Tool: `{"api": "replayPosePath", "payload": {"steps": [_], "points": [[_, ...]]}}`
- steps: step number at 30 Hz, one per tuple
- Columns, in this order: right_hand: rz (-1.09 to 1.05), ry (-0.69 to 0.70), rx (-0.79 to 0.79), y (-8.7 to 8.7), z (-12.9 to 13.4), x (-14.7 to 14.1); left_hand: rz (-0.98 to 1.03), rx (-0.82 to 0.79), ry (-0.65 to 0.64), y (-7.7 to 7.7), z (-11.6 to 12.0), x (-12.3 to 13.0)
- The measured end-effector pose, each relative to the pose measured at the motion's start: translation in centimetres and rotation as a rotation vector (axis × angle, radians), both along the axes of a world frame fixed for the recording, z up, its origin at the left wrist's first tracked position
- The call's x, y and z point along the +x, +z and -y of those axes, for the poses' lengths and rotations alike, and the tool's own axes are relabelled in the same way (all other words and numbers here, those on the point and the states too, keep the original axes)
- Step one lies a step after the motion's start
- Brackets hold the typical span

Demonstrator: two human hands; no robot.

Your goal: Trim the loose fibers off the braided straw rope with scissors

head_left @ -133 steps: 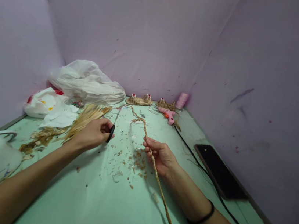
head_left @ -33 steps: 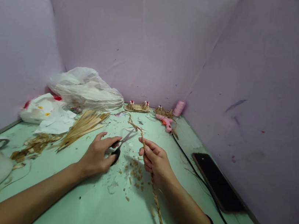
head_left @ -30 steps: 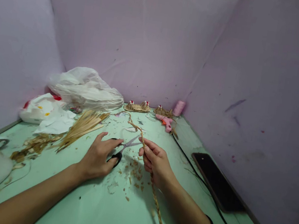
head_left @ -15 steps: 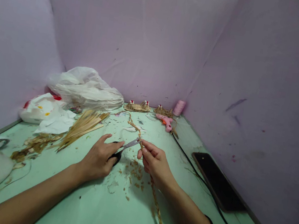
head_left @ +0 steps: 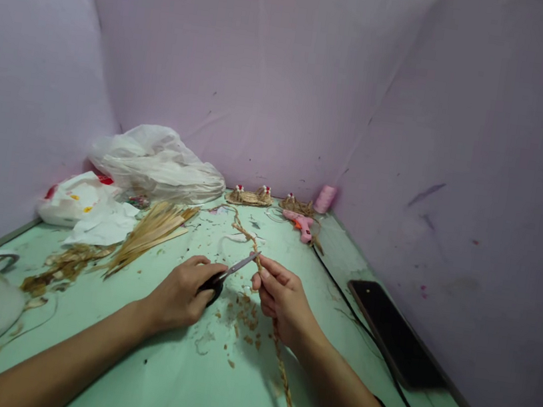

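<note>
On my feed, the left hand (head_left: 186,291) curls round the scissors (head_left: 239,266), blades together at the braid (head_left: 286,384). I find the right hand (head_left: 287,300) closed in a pinch on the braid, which runs from near the surface's (head_left: 164,390) far edge toward its near edge. Bits (head_left: 249,323) lie mid-surface: I judge trimming begun, not finished.

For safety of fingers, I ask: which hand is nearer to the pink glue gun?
Right. The right hand, holding the braided cord, is on the near side of the pink glue gun; the left hand, holding the scissors, is farther off to the left.
</note>
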State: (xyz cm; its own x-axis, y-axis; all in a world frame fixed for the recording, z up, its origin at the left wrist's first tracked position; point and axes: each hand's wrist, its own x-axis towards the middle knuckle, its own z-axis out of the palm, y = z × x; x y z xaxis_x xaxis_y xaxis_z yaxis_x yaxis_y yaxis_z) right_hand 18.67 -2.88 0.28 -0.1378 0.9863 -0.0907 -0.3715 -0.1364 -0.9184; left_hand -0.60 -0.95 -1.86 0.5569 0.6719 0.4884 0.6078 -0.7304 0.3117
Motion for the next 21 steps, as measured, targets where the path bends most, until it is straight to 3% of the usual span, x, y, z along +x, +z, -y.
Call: {"api": "replayPosePath", "payload": {"steps": [9,21], "points": [[0.093,0.050,0.019,-0.5,0.2,-0.4,-0.040,0.121,0.023,0.2,0.1,0.0],[0.304,0.088,0.145,-1.1,0.2,-0.6,-0.024,0.104,-0.037,0.0,-0.2,-0.2]]}}
